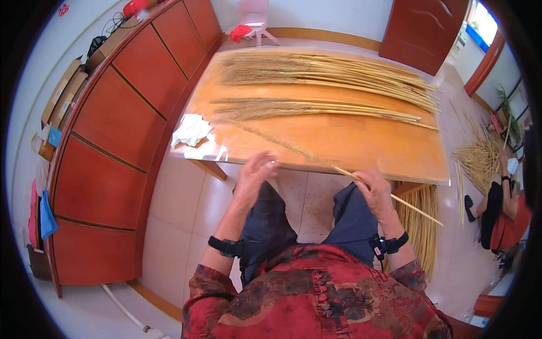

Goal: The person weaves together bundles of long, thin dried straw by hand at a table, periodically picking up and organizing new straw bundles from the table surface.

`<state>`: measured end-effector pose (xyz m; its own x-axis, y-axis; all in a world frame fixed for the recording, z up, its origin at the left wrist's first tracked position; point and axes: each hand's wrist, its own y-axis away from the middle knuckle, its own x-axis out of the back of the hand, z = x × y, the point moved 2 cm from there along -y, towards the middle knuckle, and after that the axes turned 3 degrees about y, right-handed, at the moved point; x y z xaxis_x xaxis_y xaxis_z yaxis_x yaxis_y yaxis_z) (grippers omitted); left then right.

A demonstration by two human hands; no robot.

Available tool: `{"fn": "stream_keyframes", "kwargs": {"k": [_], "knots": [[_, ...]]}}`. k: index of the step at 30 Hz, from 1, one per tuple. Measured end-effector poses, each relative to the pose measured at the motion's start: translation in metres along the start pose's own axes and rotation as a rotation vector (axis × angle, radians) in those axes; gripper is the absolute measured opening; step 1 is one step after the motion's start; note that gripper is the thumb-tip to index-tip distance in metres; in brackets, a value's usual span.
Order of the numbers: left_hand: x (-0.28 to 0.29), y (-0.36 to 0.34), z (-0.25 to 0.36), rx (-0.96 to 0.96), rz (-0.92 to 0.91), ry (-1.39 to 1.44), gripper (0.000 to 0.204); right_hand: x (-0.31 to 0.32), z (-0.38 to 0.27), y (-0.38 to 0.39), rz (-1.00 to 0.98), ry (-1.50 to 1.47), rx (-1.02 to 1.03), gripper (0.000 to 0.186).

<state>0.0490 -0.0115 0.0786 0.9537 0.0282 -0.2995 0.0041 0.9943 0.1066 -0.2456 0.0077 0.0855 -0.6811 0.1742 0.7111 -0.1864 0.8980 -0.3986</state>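
Observation:
My right hand [372,189] grips a long straw stalk [333,167] near its bare end, which sticks out to the lower right. The stalk slants across the near edge of the wooden table [395,152], its fluffy tip toward the upper left. My left hand [257,172] is raised below the stalk, fingers loosely curved and apart, holding nothing. Beyond the stalk lie a smaller row of plumed stalks [339,108] and a larger bundle [361,73] at the back. A crumpled white paper or cloth [192,131] rests on the table's left corner.
A red cabinet [110,175] lines the left side. A pink chair [254,22] stands by the back wall, near a brown door [412,31]. At right, another person [505,223] is low beside a straw pile [474,161]. More stalks [420,226] stand under the table's right end.

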Motion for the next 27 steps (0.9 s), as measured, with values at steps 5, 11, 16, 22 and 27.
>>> {"fn": "stream_keyframes", "kwargs": {"k": [5,11,16,22,27], "knots": [[-0.03,-0.009,0.006,-0.025,-0.081,0.222,0.027,-0.008,-0.012,0.005,-0.044,-0.018,0.056,0.021],[-0.038,-0.009,0.002,-0.059,-0.118,0.279,0.013,-0.009,-0.024,0.001,-0.121,-0.012,-0.008,0.022],[-0.046,-0.009,-0.007,-0.032,-0.154,0.291,0.012,-0.026,-0.054,-0.027,-0.089,-0.031,0.099,0.022],[-0.041,-0.005,-0.001,0.005,-0.231,0.231,0.018,-0.039,-0.054,-0.031,-0.175,-0.121,0.075,0.018],[-0.042,-0.004,0.009,0.003,-0.235,0.315,0.025,-0.037,-0.062,-0.039,-0.106,-0.031,0.127,0.017]]}}
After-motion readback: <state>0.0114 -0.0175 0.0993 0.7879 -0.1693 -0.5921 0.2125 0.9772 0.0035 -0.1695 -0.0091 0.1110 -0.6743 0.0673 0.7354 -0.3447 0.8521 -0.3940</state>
